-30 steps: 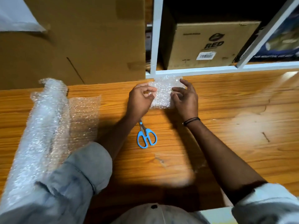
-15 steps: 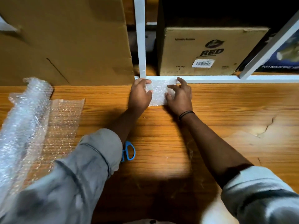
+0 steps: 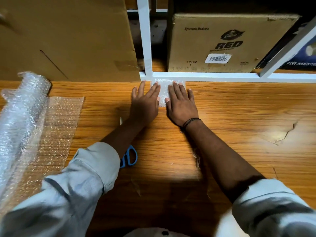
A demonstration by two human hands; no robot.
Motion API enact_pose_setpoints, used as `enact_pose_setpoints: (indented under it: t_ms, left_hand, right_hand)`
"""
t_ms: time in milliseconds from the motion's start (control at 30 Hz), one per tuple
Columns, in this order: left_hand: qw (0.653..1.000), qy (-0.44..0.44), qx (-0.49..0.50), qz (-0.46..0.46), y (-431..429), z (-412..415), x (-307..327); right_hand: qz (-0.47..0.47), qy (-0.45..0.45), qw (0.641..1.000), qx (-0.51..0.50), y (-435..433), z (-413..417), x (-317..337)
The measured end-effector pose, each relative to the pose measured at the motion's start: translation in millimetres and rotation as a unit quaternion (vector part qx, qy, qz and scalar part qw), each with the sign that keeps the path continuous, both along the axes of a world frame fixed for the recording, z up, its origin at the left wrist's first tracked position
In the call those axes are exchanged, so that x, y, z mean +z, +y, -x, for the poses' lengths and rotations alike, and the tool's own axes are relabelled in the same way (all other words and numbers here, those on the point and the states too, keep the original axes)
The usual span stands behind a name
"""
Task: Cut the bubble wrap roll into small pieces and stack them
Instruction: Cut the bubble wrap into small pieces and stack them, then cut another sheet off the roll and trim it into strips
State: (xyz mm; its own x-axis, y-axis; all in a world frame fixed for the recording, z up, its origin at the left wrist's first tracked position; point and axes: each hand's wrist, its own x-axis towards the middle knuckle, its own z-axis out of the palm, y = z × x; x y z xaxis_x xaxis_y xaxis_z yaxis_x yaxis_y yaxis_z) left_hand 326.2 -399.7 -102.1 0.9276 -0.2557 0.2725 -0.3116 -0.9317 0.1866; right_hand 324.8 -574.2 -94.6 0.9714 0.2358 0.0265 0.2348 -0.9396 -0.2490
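Left hand [image 3: 145, 104] and right hand [image 3: 181, 104] pressed flat and open on the small clear bubble-wrap stack [image 3: 163, 85], which might've sprung apart once released.

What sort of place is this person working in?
Probably a storeroom or packing area. A cardboard box with a barcode label sits in a white rack behind the wooden table, and a bubble wrap roll lies at the left, partly unrolled.
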Motion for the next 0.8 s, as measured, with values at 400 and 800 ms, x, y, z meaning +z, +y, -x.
enact_pose_setpoints:
  t_ms: [400,800]
  left_hand:
    - [0.990,0.130,0.023,-0.041,-4.0,-2.2,9.3]
    - [0.981,0.169,0.055,0.076,5.6,16.0,60.9]
  right_hand:
    - [0.018,0.020,0.999,-0.041,-0.8,7.1,2.7]
    - [-0.042,-0.001,0.998,-0.044,-0.4,36.5,28.5]
